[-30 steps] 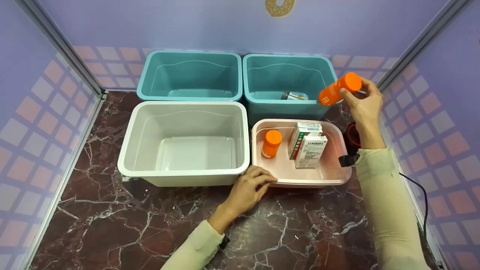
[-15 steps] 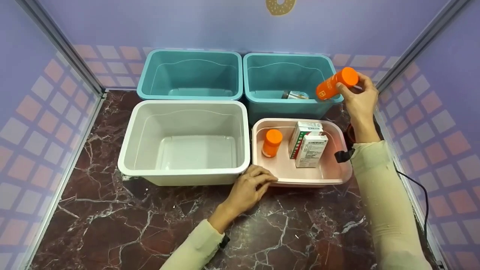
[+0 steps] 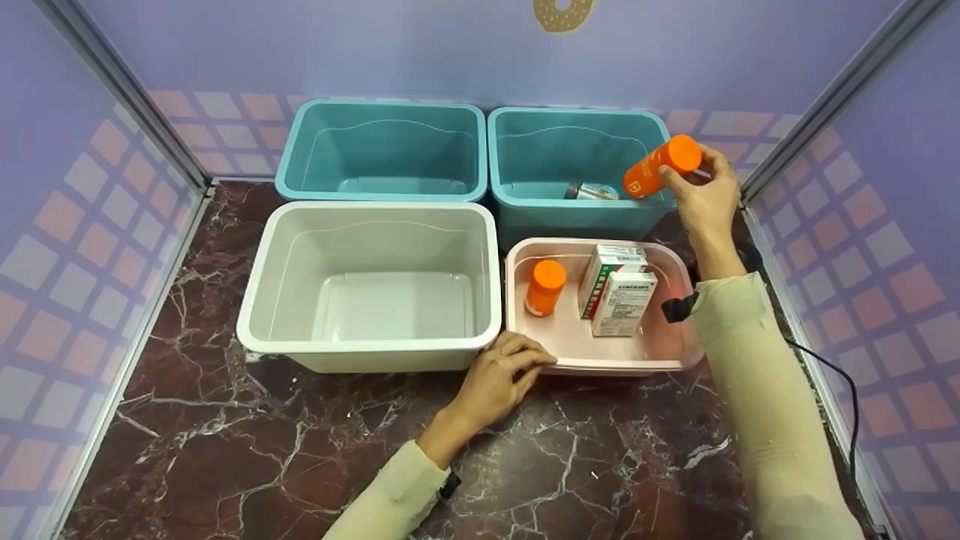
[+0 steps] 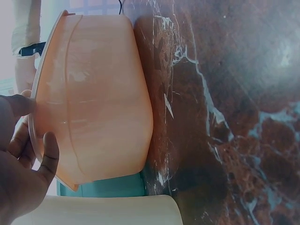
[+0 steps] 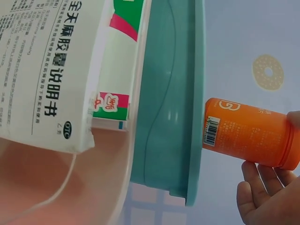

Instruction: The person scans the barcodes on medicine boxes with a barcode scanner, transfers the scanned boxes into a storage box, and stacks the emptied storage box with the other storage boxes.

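Note:
My right hand (image 3: 709, 196) grips an orange pill bottle (image 3: 651, 171) near its cap. The bottle is tilted above the near right rim of the right teal bin (image 3: 570, 217); in the right wrist view its printed label and barcode show. My left hand (image 3: 499, 379) holds the near left rim of a pink bin (image 3: 600, 363), with digits on both sides of the rim in the left wrist view. Inside the pink bin stand another orange pill bottle (image 3: 545, 288) and two medicine boxes, a white one (image 3: 625, 304) and a green-and-white one (image 3: 600, 277).
A small bottle with a dark cap (image 3: 592, 192) lies in the right teal bin. Beside that bin is another teal bin (image 3: 382, 196). A white bin (image 3: 367, 346) adjoins the pink one on a dark marbled surface (image 3: 300, 450). A black cable (image 3: 844, 375) runs along the right wall.
My right hand has carried the orange pill bottle left and slightly up, bringing it over the right teal bin's rim. My left hand stays on the pink bin's rim.

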`<state>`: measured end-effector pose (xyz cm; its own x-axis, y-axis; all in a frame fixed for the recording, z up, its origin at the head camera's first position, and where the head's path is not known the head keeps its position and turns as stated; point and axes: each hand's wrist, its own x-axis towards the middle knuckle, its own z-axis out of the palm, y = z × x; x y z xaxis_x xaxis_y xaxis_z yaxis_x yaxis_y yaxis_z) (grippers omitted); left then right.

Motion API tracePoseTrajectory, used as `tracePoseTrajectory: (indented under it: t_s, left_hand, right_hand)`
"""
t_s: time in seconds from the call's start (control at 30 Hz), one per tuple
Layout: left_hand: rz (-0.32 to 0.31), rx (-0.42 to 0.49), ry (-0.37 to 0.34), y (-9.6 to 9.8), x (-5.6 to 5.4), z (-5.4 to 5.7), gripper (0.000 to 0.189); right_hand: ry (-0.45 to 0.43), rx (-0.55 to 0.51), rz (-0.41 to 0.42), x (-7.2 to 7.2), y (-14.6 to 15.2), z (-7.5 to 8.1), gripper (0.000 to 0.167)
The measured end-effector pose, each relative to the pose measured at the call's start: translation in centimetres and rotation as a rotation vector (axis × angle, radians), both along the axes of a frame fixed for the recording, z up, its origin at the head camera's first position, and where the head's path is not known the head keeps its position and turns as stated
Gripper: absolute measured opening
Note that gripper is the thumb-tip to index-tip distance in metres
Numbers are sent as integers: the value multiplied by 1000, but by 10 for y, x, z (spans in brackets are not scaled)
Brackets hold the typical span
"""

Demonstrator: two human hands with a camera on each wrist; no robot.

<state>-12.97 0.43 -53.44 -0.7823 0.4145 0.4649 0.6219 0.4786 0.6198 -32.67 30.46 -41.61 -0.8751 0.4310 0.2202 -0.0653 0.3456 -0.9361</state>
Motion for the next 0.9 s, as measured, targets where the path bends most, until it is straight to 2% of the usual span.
tracePoseTrajectory:
  t_s: [0.4,0.67,0.9]
  left_hand:
    - [-4,-2,-34,0,-1,-1,20]
    - [-8,-3,-20,0,-2,-1,20]
    - [-5,-4,-28,0,-2,-1,20]
  right_hand:
    - [-47,55,24,-10,-5,-10,59]
    - [-125,170,32,-13,-8,-15,61]
    - [-163,245,71,-14,-11,-17,63]
